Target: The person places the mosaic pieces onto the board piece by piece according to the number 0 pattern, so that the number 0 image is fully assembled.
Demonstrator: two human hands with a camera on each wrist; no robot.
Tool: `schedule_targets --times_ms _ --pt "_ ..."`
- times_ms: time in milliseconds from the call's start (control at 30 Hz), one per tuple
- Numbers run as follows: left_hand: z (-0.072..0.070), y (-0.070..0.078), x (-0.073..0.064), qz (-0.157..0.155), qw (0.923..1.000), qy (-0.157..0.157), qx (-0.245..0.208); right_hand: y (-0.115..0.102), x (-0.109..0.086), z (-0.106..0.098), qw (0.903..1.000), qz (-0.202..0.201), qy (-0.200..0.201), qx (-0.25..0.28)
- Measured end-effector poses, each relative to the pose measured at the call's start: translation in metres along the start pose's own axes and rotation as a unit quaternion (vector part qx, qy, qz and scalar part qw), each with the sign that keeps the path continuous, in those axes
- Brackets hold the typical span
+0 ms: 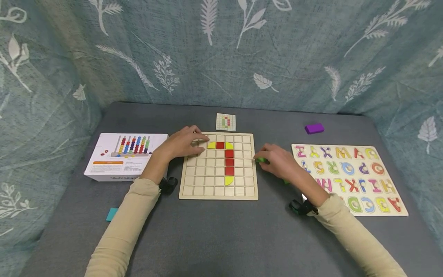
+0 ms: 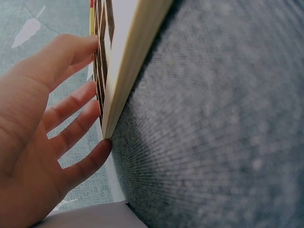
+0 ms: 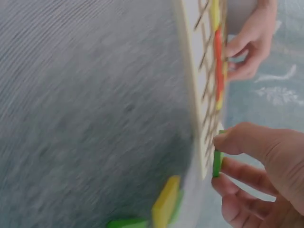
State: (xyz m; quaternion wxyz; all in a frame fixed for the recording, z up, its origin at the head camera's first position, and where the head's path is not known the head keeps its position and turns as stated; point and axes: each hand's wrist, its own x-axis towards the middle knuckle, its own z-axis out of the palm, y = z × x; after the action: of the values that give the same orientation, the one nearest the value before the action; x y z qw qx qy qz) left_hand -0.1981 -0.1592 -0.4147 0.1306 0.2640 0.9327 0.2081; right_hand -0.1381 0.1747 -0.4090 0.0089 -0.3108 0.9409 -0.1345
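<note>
A wooden grid board (image 1: 238, 191) lies in the middle of the table. On it, a red square (image 1: 220, 145) sits between two yellow rounded tiles, one of them the right-hand yellow tile (image 1: 229, 146). Below that runs a column of red squares (image 1: 229, 162), ending in a yellow rounded tile (image 1: 228, 180). My left hand (image 1: 180, 144) rests on the board's upper left part, fingers spread and touching its surface and edge. Just off the board's right edge, my right hand (image 1: 277, 161) pinches a green tile (image 3: 217, 163) between thumb and fingers.
Beyond the board lies a small pattern card (image 1: 225, 122). An abacus box (image 1: 126, 156) stands left; an alphabet puzzle board (image 1: 349, 180) lies right. A purple block (image 1: 314, 128) is at the back right, a teal piece (image 1: 112, 214) by the left sleeve. Loose yellow (image 3: 166, 203) and green tiles (image 3: 127, 223) lie below my right hand.
</note>
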Motion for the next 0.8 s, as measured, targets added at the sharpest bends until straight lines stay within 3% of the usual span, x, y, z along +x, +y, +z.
schedule_targets --times_ms 233,433,700,800 --pt "0.0 0.001 -0.002 -0.001 1.0 -0.003 -0.002 -0.025 0.007 0.0 0.9976 -0.068 0.013 -0.002" --pt "0.001 0.001 -0.002 0.003 1.0 -0.005 -0.001 -0.039 0.015 0.005 0.9945 -0.102 0.02 0.016" --pt "-0.001 -0.001 0.0 -0.005 1.0 -0.008 0.002 -0.072 0.023 0.024 0.9815 -0.188 -0.004 0.036" --pt "-0.001 0.0 0.0 -0.007 0.9999 -0.011 0.0 -0.082 0.026 0.03 0.9782 -0.204 0.001 0.041"
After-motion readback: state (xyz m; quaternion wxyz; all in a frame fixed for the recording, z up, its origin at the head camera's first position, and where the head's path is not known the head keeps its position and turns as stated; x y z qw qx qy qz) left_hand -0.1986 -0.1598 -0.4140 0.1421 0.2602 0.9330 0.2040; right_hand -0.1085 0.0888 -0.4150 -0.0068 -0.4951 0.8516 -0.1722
